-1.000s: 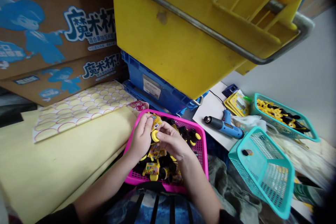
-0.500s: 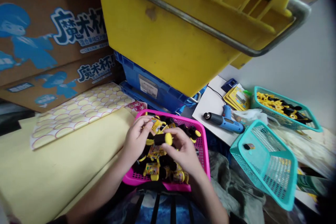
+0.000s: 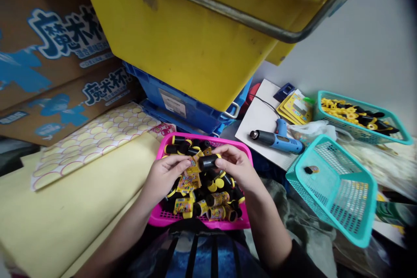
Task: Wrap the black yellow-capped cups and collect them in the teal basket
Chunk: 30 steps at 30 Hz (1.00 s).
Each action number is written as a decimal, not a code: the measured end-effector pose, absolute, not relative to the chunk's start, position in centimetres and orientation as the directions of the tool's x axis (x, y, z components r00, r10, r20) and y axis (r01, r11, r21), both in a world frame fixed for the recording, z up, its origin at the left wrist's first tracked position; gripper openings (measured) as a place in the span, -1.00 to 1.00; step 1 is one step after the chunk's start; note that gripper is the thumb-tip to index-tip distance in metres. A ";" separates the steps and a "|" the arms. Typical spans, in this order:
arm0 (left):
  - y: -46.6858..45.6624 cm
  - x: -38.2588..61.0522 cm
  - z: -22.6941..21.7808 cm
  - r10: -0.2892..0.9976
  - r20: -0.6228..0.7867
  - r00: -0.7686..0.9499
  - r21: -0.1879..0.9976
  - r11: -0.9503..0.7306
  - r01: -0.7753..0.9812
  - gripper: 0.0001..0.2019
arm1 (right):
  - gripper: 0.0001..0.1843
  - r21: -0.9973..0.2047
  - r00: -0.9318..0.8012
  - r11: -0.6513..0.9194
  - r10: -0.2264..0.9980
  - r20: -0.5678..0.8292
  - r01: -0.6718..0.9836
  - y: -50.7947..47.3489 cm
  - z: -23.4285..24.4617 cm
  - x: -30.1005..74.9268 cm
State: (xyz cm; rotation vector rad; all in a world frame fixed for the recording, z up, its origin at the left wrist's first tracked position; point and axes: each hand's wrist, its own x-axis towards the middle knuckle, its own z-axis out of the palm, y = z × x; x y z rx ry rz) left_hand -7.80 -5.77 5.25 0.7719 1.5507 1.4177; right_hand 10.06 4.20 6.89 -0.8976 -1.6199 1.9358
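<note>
Over a pink basket (image 3: 228,225) my two hands work close together. My right hand (image 3: 240,168) grips a small black bottle (image 3: 206,163) with a yellow end, held roughly level between thumb and fingers. The thumb and fingers of my left hand (image 3: 165,178) pinch a yellow printed sleeve label (image 3: 194,166) just left of the bottle's dark end. Whether sleeve and bottle touch, I cannot tell. Beneath them the basket holds several more black bottles with yellow caps, some of them in printed sleeves (image 3: 184,205), along with loose labels (image 3: 189,182).
A blue heat gun (image 3: 276,141) lies on the white table at right. Beside it, a teal basket (image 3: 353,236) holds one small bottle (image 3: 311,169); another teal basket (image 3: 368,132) holds yellow and black parts. A yellow crate (image 3: 182,47) overhangs the back. Cartons (image 3: 65,82) stand left.
My right hand has turned the bottle, so its dark end now faces left and its yellow end lies by my fingers. The view has shifted slightly right.
</note>
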 end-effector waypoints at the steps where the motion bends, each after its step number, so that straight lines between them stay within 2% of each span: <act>1: -5.7 -7.7 5.3 0.884 -0.185 -0.430 0.982 0.155 -0.103 -0.66 | -0.49 -0.975 -0.678 -0.210 0.706 -0.205 0.075 4.3 6.7 10.3; 9: -4.8 -6.2 5.2 0.910 -0.173 -0.376 0.984 0.173 -0.035 -0.72 | -0.43 -0.962 -0.631 -0.217 0.727 -0.271 0.164 4.3 5.3 11.1; 12: -4.7 -5.8 5.1 0.917 -0.233 -0.323 0.972 0.206 -0.115 -0.64 | -0.44 -0.977 -0.595 -0.144 0.775 -0.211 0.158 3.9 4.8 10.8; 15: -4.8 -5.6 5.1 0.926 -0.240 -0.290 0.966 0.198 -0.168 -0.62 | -0.47 -0.990 -0.618 -0.126 0.774 -0.138 0.064 3.2 3.8 10.4; 18: -4.9 -5.3 5.1 0.936 -0.246 -0.252 0.955 0.190 -0.228 -0.65 | -0.40 -0.945 -0.693 -0.314 0.701 -0.165 -0.092 2.4 2.8 10.0; 20: -5.0 -5.0 5.0 0.940 -0.256 -0.226 0.941 0.188 -0.281 -0.68 | -0.30 -0.853 -0.766 -0.500 0.604 -0.220 -0.150 1.9 2.3 9.6; 22: -5.1 -4.8 4.9 0.942 -0.253 -0.219 0.934 0.179 -0.309 -0.71 | -0.24 -0.763 -0.804 -0.623 0.538 -0.255 -0.175 1.5 2.0 9.2; 25: -5.3 -4.7 4.6 0.945 -0.244 -0.220 0.932 0.165 -0.323 -0.74 | -0.26 -0.717 -0.792 -0.668 0.542 -0.282 -0.202 1.2 1.8 8.9; 30: -5.9 -4.5 4.4 0.950 -0.247 -0.192 0.930 0.177 -0.321 -0.75 | -0.28 -0.762 -0.785 -0.620 0.560 -0.263 -0.188 1.2 2.0 9.5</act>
